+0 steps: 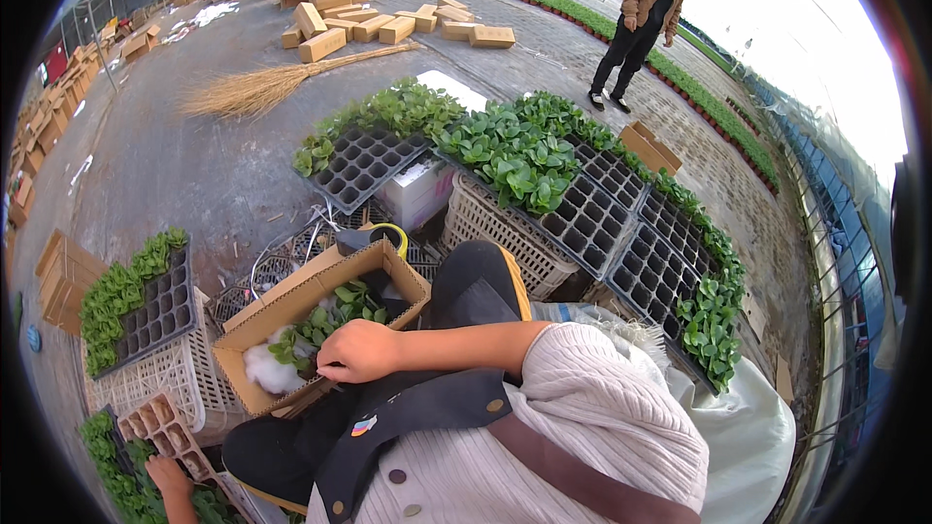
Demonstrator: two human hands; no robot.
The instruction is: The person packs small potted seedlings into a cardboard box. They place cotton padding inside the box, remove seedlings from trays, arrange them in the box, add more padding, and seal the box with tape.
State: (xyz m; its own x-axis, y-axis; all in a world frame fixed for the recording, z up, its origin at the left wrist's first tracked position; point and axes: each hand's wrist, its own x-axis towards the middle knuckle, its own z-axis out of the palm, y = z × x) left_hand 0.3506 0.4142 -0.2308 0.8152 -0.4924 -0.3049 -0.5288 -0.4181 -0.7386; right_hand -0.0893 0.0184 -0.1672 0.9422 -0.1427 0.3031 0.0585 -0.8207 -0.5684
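My right hand (358, 351) rests over the near edge of an open cardboard box (251, 346) on my lap, its fingers curled down; whether they hold anything is hidden. Inside the box lie leafy green seedlings (348, 307) and white fluffy padding (273, 370). At the lower left, my left hand (169, 475) reaches among green seedlings (109, 444), beside a brown molded tray (156, 418); its fingertips are partly hidden by leaves. A roll of tape with a yellow rim (393, 236) sits just behind the box.
Black cell trays with seedlings (590, 222) stand on plastic crates (502, 240) ahead and to the right; another tray (156, 306) is at left. A straw broom (269, 84) and a heap of cardboard boxes (349, 11) lie beyond. A person (644, 11) stands at the upper right.
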